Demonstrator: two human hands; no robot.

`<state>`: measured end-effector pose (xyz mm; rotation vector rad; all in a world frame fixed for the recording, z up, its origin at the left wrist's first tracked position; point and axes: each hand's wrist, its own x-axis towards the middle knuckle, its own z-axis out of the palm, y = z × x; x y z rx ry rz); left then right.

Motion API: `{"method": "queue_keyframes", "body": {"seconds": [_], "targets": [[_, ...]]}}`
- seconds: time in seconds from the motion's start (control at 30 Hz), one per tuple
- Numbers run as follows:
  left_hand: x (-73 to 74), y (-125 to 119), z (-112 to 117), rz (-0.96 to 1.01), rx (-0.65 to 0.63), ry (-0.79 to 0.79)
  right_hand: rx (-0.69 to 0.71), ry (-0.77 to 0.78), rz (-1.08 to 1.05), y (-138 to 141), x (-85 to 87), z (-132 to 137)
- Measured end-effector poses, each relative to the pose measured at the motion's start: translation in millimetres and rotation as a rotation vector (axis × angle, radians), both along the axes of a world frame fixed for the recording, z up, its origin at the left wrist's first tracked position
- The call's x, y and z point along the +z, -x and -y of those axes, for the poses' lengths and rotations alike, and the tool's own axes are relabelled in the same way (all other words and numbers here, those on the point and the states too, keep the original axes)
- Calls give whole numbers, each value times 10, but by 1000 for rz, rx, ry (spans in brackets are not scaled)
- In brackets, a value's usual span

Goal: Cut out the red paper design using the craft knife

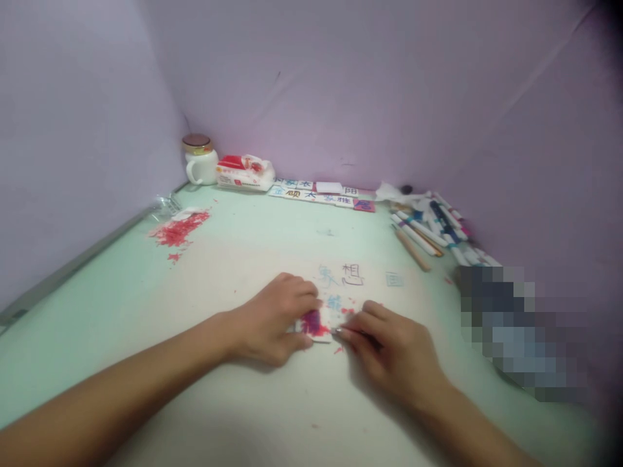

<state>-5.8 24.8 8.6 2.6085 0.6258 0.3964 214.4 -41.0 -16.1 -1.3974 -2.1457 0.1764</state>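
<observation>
Where the two hands meet near the middle of the table (121, 292), a small white tile (325, 326) smeared with red and blue lies flat between them. The left hand (277, 318) curls over the tile's left edge and pinches it with bent fingers. The right hand (389, 357) keeps its fingers narrow and close together, with the tips at the tile's right edge; whether it grips anything cannot be told.

Just beyond the tile, marks are written straight on the tabletop: a black character (353, 274) that reads 想, a blue character (328, 277) beside it and a small blue square (394, 279), both too blurred to read.

The tabletop is pale green, worn whitish in the middle, in a corner of lilac walls (389, 84). At the far wall stand one white mug (200, 165) with a gold lid, one red-and-white packet (243, 173) and a double row of lettered tiles (316, 193), too small to count or read. There is one patch of red crumbs (178, 230) at the left, and a heap of pens (433, 227), well over ten, at the right.
</observation>
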Motion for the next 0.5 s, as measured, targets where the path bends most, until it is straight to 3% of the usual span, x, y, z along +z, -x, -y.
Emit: {"method": "queue_keyframes", "body": {"seconds": [0.27,0.4,0.5], "targets": [[-2,-1,3,13,2,30,128,-119,24,-63,7,-54],[-37,6,6,91,22,44,90,-89,22,-87,33,20],[-60,14,7,112,22,45,74,-156,61,-107,54,42]]}}
